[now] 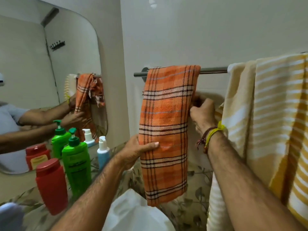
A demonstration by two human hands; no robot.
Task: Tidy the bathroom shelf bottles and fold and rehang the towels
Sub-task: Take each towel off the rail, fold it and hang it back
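At rail [213, 70] | rehanging orange towel [166, 114]: left hand [136, 150] pinches its edge, right hand [202, 112] grips behind | next: level both halves

Rail [213, 70] at mid frame: only a short bare stretch between the orange plaid towel [165, 130] and the yellow striped towel [270, 122], plus a stub at the rail's left end by the wall mount. The right hand [202, 114] sits in the gap below that bare stretch, against the plaid towel's right edge. The left hand [138, 150] pinches the plaid towel's left edge. The yellow towel fills the right of the frame top to bottom.

Lower left: 4 bottles stand close together in a row along the mirror [50, 64]: red bottle [52, 187], green pump bottle [76, 164], blue bottle [103, 152], and 1 white pump bottle [88, 135] at the mirror's edge. The left forearm crosses just beside them. The wall above the rail is open.
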